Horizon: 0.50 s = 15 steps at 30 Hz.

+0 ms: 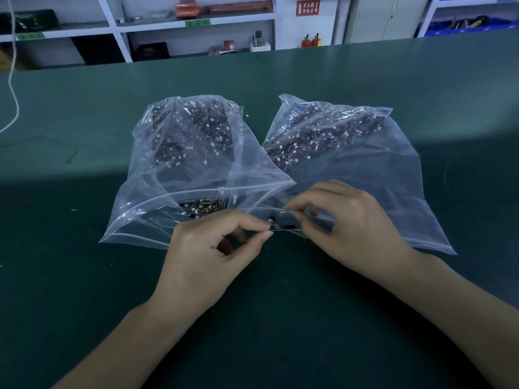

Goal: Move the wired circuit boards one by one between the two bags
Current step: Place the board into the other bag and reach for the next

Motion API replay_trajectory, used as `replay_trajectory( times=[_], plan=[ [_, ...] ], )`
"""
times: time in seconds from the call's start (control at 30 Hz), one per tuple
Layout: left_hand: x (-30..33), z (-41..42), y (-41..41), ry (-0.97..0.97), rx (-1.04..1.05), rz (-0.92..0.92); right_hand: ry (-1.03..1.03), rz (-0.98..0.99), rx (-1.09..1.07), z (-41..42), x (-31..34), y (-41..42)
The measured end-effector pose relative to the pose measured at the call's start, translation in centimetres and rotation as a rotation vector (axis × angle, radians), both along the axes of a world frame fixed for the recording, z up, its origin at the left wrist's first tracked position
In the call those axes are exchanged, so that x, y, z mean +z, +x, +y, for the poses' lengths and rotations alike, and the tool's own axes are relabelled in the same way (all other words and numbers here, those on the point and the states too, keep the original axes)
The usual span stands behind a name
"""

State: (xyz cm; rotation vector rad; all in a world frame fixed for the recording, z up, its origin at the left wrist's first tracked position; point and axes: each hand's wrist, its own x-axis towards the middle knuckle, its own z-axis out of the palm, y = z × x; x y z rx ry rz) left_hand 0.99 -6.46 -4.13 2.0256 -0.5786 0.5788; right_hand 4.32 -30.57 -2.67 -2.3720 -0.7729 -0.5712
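Two clear zip bags lie side by side mid-bench, the left bag (179, 164) and right bag (351, 153) both heaped with dark wired boards. Between their mouths, toward the near edge, the left hand (207, 256) and right hand (345, 220) pinch opposite ends of one black circuit board (282, 226). The green bench (84, 276) backs onto white shelving (120, 26).

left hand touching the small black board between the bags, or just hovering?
Touching. The head view shows the left hand pinching one end of the black board with its fingers; the right hand pinches the other end.
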Motion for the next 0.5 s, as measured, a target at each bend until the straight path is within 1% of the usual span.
replay_trajectory(
  times=[0.1,0.17,0.37,0.5],
  plan=[
    [-0.2,-0.1,0.4,0.029,0.005,-0.008,0.033,-0.024,-0.009,0.1,0.0,0.0],
    [0.0,-0.1,0.7,0.081,0.027,-0.028,0.049,-0.033,-0.006,0.1,0.0,-0.1],
    [0.4,0.1,1.4,0.438,0.23,-0.173,0.063,-0.016,0.018,0.3,0.0,-0.3],
    [0.7,-0.2,1.2,0.66,0.278,-0.243,0.057,-0.002,0.032,0.4,-0.1,-0.4]
  ],
)
